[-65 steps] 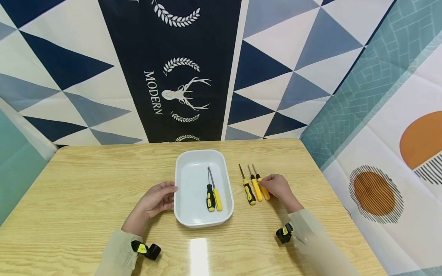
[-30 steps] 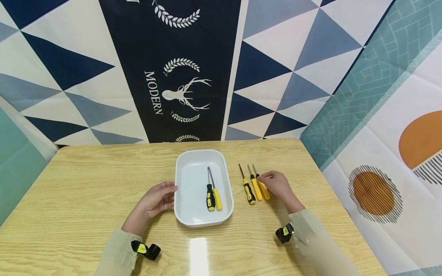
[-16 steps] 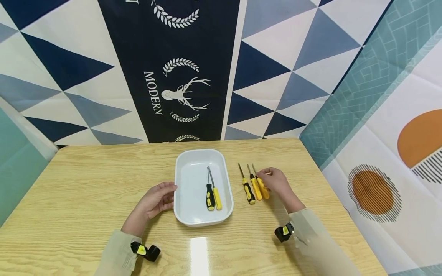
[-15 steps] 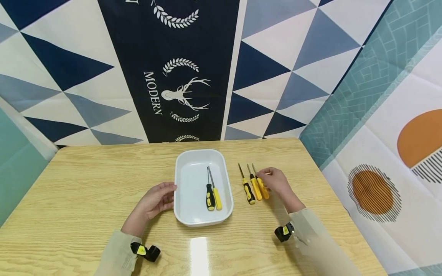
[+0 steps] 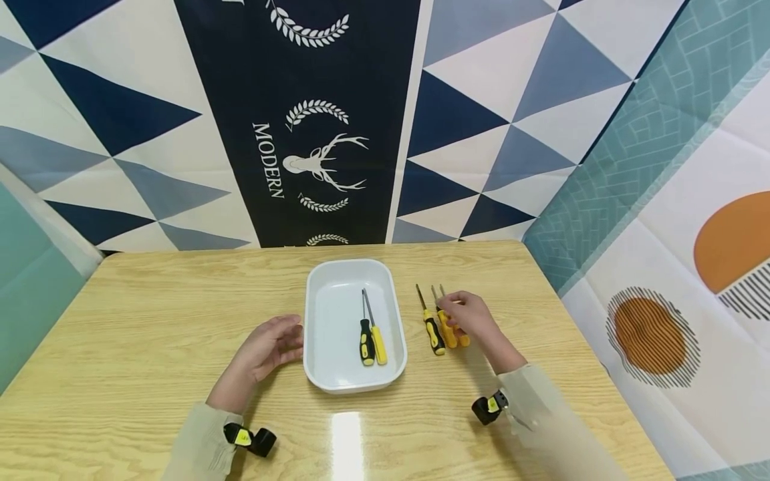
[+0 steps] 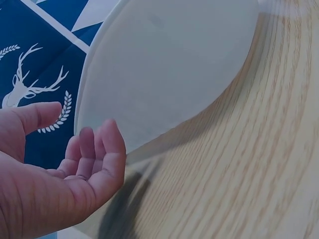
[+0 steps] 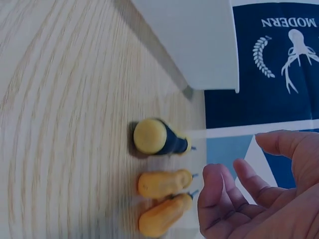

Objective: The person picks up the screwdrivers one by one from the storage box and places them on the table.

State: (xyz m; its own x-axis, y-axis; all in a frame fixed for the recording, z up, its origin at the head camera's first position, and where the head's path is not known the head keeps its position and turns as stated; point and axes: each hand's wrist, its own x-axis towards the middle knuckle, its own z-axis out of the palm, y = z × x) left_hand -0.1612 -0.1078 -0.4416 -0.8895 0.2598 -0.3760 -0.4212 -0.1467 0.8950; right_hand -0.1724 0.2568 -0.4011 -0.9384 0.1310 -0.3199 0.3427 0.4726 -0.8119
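My left hand (image 5: 271, 344) is at the left side of a white tray (image 5: 331, 327), fingers loosely bent. In the left wrist view its fingertips are close to the tray wall (image 6: 164, 64), with the thumb off the rim. Two screwdrivers lie inside the tray: a black-and-yellow one (image 5: 366, 349) and a yellow one (image 5: 379, 344). My right hand (image 5: 472, 317) hovers over two yellow-handled screwdrivers (image 5: 446, 331), partly hiding them. Thumb and fingers stand apart and hold nothing in the right wrist view. A third screwdriver, black and yellow (image 5: 434, 335), lies left of those two.
Everything stands on a light wood table (image 5: 150, 321). A patterned wall cloth (image 5: 319, 120) hangs behind its back edge, and another printed cloth (image 5: 650, 267) hangs to the right. Both wrists carry small black cameras.
My right hand has moved left from the rightmost yellow screwdriver to above the middle one. My left thumb has come off the tray rim, and that hand has shifted slightly left.
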